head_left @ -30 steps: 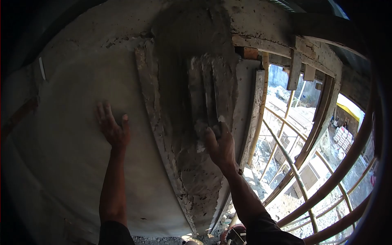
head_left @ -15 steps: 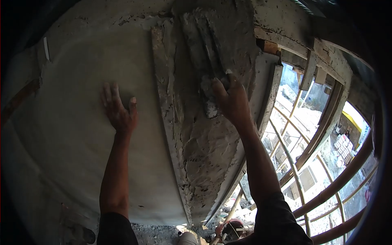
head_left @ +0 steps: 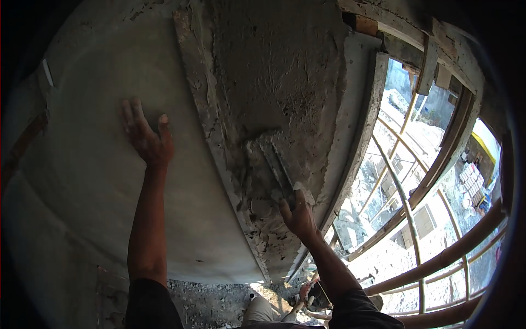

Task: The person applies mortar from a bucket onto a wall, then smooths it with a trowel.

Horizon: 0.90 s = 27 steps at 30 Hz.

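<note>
My left hand (head_left: 147, 134) lies against the smooth grey wall panel (head_left: 82, 175), fingers stretched and thumb out, holding nothing. Lower and to the right, my right hand (head_left: 299, 216) is wrapped round the handle of a plastering trowel (head_left: 269, 156). The trowel's blade rests on a strip of wet mortar (head_left: 274, 66), partly hidden by the handle and my fingers. Above the blade the mortar looks fairly even; below it, the surface is rough and lumpy. A long mortar-smeared strip (head_left: 205, 104) runs down between the smooth panel and the wet mortar.
To the right, a window-like opening with a pale frame edge (head_left: 364, 131) looks onto a bright building site. Bamboo poles (head_left: 402, 205) cross outside it. Rubble (head_left: 203, 304) covers the ground below, beside my trouser leg (head_left: 260, 310).
My right hand has drawn the trowel down the mortar strip, leaving a more even surface above. My left hand stays on the panel; the view has shifted slightly.
</note>
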Available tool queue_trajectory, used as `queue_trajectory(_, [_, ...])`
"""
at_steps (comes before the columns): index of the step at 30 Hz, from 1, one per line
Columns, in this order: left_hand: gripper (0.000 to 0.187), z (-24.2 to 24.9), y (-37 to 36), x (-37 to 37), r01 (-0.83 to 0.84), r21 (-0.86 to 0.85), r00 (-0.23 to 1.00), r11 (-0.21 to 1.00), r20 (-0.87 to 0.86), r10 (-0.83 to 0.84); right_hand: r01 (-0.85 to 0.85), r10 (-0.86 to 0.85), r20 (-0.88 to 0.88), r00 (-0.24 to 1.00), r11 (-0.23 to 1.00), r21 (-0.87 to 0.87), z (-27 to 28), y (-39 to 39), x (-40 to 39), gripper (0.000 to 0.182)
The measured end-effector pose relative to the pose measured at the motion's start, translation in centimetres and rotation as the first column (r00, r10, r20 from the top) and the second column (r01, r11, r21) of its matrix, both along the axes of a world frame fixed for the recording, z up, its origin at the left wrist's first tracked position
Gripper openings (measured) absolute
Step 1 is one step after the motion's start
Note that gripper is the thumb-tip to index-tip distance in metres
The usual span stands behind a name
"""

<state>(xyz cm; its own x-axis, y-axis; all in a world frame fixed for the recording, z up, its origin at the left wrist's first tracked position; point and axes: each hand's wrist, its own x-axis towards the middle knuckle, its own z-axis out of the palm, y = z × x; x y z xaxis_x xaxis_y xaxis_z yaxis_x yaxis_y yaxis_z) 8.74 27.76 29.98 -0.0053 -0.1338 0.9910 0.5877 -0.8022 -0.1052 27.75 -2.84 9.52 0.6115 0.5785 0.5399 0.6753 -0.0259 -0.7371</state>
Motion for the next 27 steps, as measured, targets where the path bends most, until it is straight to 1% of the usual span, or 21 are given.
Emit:
queue_trajectory(1, [0.073,0.2,0.0,0.0,0.001,0.016,1.0,1.0,-0.002,-0.001,-0.005,0.004,-0.022,1.0,0.999,-0.051,-2.3,-0.2,0.3,0.042])
queue_trajectory(3, [0.073,-0.1,0.0,-0.1,-0.036,-0.025,0.999,0.999,-0.001,0.036,-0.005,-0.007,-0.072,0.997,0.987,-0.159,-7.6,-1.7,0.9,0.043])
queue_trajectory(5, [0.073,-0.2,-0.2,0.1,-0.047,-0.045,0.999,0.998,-0.003,0.047,-0.017,-0.008,-0.133,0.991,0.982,-0.186,-12.6,-4.0,1.5,0.046])
queue_trajectory(6, [0.073,-0.3,-0.4,-0.1,-0.048,-0.042,0.999,0.998,-0.009,0.047,-0.018,-0.013,-0.163,0.987,0.982,-0.19,-14.0,-4.7,1.4,0.048])
queue_trajectory(8, [0.072,0.4,-0.2,0.2,-0.047,-0.025,0.999,0.999,0.001,0.047,0.06,-0.063,-0.132,0.989,0.998,-0.025,-13.7,-5.2,0.6,0.042])
queue_trajectory(9, [0.072,0.1,-0.2,0.1,-0.052,-0.031,0.999,0.998,0.001,0.052,0.09,-0.084,-0.123,0.989,0.995,0.042,-12.9,-5.9,-0.3,0.039])
queue_trajectory(10, [0.072,-0.1,-0.2,0.0,-0.062,-0.039,0.998,0.997,-0.002,0.062,0.056,-0.03,-0.224,0.974,0.992,0.109,-10.4,-5.7,-0.6,0.044])
queue_trajectory(12, [0.072,0.1,-0.4,0.0,-0.067,-0.023,0.998,0.997,-0.001,0.067,0.151,-0.131,-0.109,0.985,0.968,0.2,-5.4,-3.7,0.9,0.047])
queue_trajectory(14, [0.072,0.1,-0.3,0.0,-0.073,-0.016,0.997,0.997,-0.008,0.073,0.161,-0.116,-0.156,0.981,0.936,0.313,5.4,-3.4,0.5,0.044])
queue_trajectory(15, [0.072,-0.1,0.1,0.0,-0.078,-0.016,0.997,0.997,-0.01,0.078,0.172,-0.122,-0.173,0.977,0.934,0.314,8.3,-2.4,1.7,0.044])
queue_trajectory(16, [0.072,-0.1,0.2,0.0,-0.086,-0.015,0.996,0.996,-0.013,0.085,0.132,-0.046,-0.223,0.974,0.911,0.391,12.2,-2.2,1.8,0.047])
queue_trajectory(18, [0.072,-0.1,-0.1,0.0,-0.076,-0.038,0.997,0.996,-0.011,0.076,0.154,-0.096,-0.18,0.979,0.927,0.341,18.4,-1.8,2.9,0.063])
queue_trajectory(20, [0.072,-0.1,-0.3,0.0,-0.078,-0.041,0.997,0.996,-0.009,0.078,0.117,-0.058,-0.187,0.981,0.941,0.318,22.5,-1.4,2.9,0.07])
queue_trajectory(21, [0.072,0.0,-0.2,0.0,-0.082,-0.032,0.997,0.996,-0.008,0.082,0.098,-0.04,-0.191,0.981,0.947,0.306,23.3,-1.3,3.1,0.073])
queue_trajectory(23, [0.073,-0.2,0.1,0.1,-0.096,-0.033,0.995,0.995,-0.006,0.096,0.115,-0.059,-0.185,0.981,0.946,0.304,21.1,-1.1,3.1,0.074])
queue_trajectory(25, [0.073,-0.3,0.6,0.1,-0.113,-0.045,0.994,0.993,-0.006,0.113,0.127,-0.067,-0.213,0.975,0.95,0.284,16.5,-0.7,2.6,0.074])
queue_trajectory(27, [0.073,-0.3,0.7,0.2,-0.093,-0.048,0.996,0.994,-0.008,0.093,0.122,-0.064,-0.219,0.974,0.957,0.263,9.1,-0.4,2.7,0.073])
